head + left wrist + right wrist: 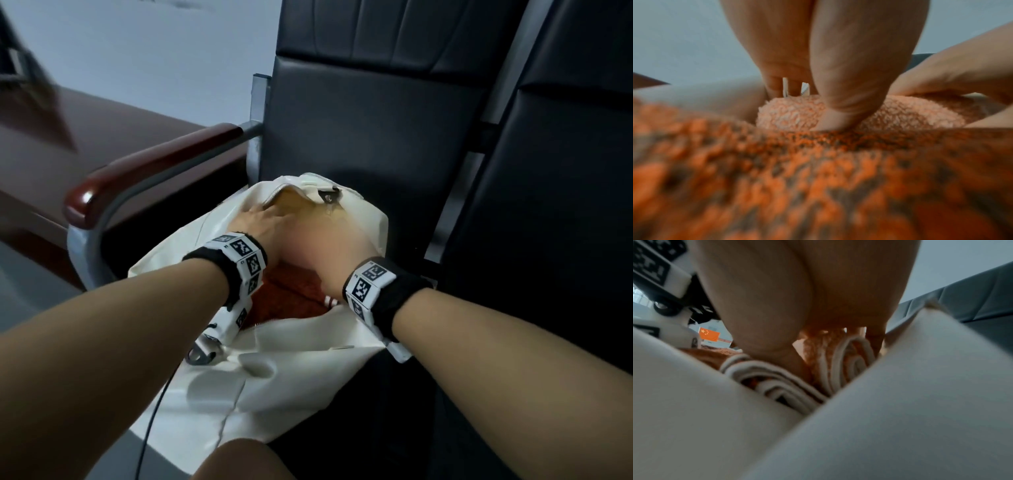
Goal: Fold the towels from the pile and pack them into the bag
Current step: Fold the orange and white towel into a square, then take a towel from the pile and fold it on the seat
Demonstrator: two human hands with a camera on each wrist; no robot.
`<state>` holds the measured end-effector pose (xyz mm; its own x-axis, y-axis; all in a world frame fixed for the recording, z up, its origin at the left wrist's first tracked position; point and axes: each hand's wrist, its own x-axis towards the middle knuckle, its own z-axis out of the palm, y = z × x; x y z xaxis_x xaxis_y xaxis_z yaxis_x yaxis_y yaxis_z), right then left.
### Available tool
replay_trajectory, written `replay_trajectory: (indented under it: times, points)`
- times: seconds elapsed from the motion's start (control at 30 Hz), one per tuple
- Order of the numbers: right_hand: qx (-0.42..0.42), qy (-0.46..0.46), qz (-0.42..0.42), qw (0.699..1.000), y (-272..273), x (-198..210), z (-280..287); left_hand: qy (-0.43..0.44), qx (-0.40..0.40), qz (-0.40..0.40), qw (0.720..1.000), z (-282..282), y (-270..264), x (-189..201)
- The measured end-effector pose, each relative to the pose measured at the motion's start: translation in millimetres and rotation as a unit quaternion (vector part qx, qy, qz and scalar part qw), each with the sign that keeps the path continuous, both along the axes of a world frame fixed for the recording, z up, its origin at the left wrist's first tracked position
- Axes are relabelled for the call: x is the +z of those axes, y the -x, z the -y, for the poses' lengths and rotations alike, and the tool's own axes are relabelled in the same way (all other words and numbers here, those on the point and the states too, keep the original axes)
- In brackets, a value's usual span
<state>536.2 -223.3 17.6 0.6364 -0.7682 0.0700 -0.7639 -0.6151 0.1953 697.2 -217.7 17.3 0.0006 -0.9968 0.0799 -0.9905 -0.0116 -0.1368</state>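
A white bag (301, 349) lies with its mouth unzipped on a black chair seat. An orange fluffy towel (291, 298) with white stripes at one end sits inside its mouth. My left hand (263, 222) reaches into the far end of the bag, fingers stretched, and its thumb (838, 105) presses down into the towel (910, 116). My right hand (329, 246) is beside it, deep in the bag. In the right wrist view the folded striped edge of the towel (838, 363) lies between its thumb and fingers. The bag's white wall (900, 402) hides the fingertips.
The chair has a dark padded back (359, 120) and a red-brown wooden armrest (154, 171) on a metal frame at the left. A second black chair (565, 205) stands to the right. A brown table (102, 120) lies beyond the armrest. A thin black cable (154, 411) hangs from my left wrist.
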Motion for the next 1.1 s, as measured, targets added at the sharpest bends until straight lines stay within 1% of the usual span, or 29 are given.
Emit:
replay_trajectory:
  times: [0.1,0.23,0.33,0.4,0.47,0.6,0.73,0.9,1.1]
  points:
    - [-0.001,-0.045,-0.024,0.999,3.3,-1.8,-1.7,-0.042,0.005,0.028,0.999,4.1,1.0,-0.4]
    - [-0.004,-0.082,-0.029,0.996,5.9,-0.3,-5.5,-0.045,0.010,0.054,0.997,3.4,10.0,-2.7]
    - [-0.013,-0.105,-0.022,0.994,7.1,4.0,-9.8,-0.049,0.011,0.052,0.997,1.8,11.5,-6.3]
    - [-0.021,-0.124,-0.006,0.992,8.4,8.1,-14.4,-0.047,0.012,0.049,0.998,-9.1,16.4,3.4]
    - [-0.028,-0.138,0.026,0.990,12.8,10.8,-21.3,-0.037,0.019,0.047,0.998,-19.2,21.9,12.4]
    - [-0.028,-0.147,0.092,0.984,34.0,17.7,-42.0,-0.004,0.034,-0.007,0.999,-39.2,40.4,29.7]
    - [-0.028,-0.119,0.127,0.984,60.6,41.1,-66.2,-0.010,0.011,-0.019,1.000,-59.0,78.1,51.8]
    - [-0.057,-0.069,0.134,0.987,113.3,77.2,-94.3,-0.012,-0.033,-0.015,0.999,-76.1,144.0,87.6]
    - [-0.132,-0.035,0.157,0.978,207.0,110.9,-124.4,-0.018,-0.085,-0.100,0.991,-89.8,244.9,129.9]
